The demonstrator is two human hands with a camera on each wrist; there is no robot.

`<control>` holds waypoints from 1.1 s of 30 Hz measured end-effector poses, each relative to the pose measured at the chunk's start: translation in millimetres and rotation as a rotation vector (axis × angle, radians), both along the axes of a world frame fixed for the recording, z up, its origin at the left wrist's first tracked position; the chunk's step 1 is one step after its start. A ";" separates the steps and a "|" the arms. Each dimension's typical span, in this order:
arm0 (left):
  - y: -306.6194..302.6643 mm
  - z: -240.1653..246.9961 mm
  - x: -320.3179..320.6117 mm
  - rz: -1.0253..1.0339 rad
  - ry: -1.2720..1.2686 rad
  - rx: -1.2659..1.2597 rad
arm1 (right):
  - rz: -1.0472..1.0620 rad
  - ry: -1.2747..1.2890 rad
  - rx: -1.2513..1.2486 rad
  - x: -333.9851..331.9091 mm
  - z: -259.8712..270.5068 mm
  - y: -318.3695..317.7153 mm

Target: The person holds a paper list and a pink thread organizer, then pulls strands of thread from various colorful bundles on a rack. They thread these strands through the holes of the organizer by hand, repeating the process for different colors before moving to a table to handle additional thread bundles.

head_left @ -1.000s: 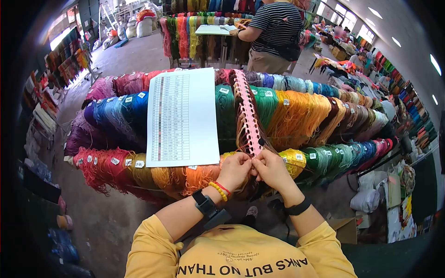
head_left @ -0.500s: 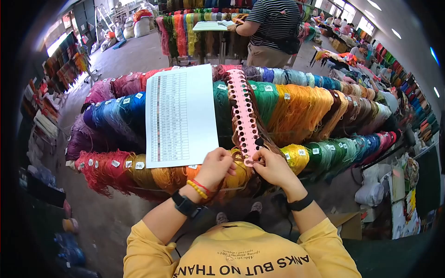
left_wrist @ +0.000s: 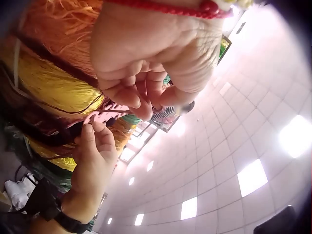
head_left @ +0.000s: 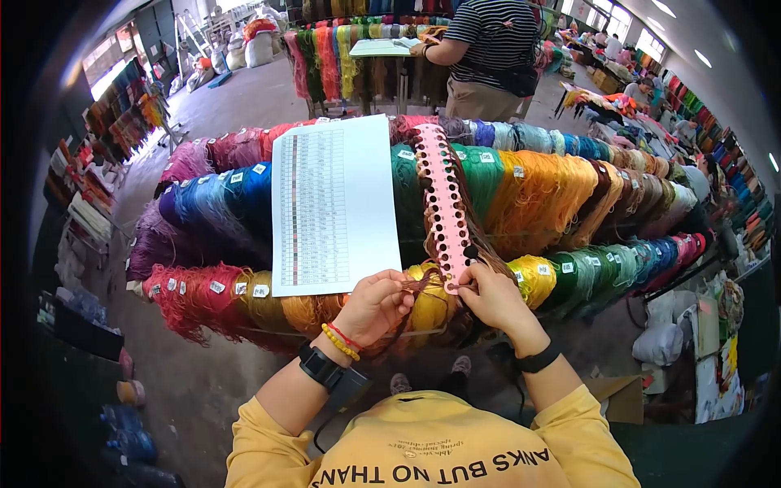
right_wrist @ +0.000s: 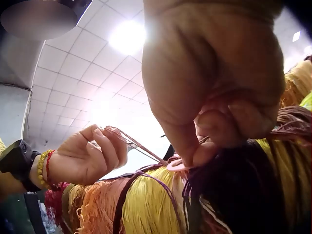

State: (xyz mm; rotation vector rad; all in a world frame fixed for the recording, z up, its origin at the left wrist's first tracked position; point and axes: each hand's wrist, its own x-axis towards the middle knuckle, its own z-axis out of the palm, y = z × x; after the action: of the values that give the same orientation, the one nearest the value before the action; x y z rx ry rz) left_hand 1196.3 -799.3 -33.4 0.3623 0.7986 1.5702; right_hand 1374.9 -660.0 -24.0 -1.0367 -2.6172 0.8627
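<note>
A long pink card [head_left: 444,207] with holes along both edges lies over the rows of thread, brown strands hanging from its sides. My right hand [head_left: 496,299] pinches the card's near end between thumb and fingers. To the left, my left hand [head_left: 374,307] pinches a thin bundle of brown thread [right_wrist: 144,147], which runs taut from its fingertips to the card's end in the right wrist view. Beneath the hands hangs a yellow skein [head_left: 434,309]. A printed chart sheet [head_left: 370,211] lies left of the card, close beside the left hand.
Rows of labelled skeins, among them green [head_left: 486,175], orange [head_left: 541,195] and blue [head_left: 215,195], hang on the rack ahead. A person in a striped top [head_left: 496,45] stands behind it. More thread racks line both sides, and a cardboard box [head_left: 614,398] sits at right.
A second ago both hands met at the card's near end. The left hand has since drawn away leftward with brown thread, and the card has turned to show its face more fully.
</note>
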 end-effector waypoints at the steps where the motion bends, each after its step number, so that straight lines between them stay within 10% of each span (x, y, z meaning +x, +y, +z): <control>1: -0.7 -0.1 -0.3 0.006 -0.006 0.011 | -0.001 -0.007 -0.005 -0.2 0.3 0.1; 33: -8.7 3.4 0.5 -0.219 -0.172 0.239 | -0.049 0.207 -0.031 4.8 -17.7 7.0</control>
State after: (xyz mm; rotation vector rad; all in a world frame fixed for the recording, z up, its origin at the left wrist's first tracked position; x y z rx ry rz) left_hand 1196.8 -808.0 -30.1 0.4647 0.4248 1.4700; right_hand 1379.8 -652.9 -41.6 -0.9597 -2.4052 0.9474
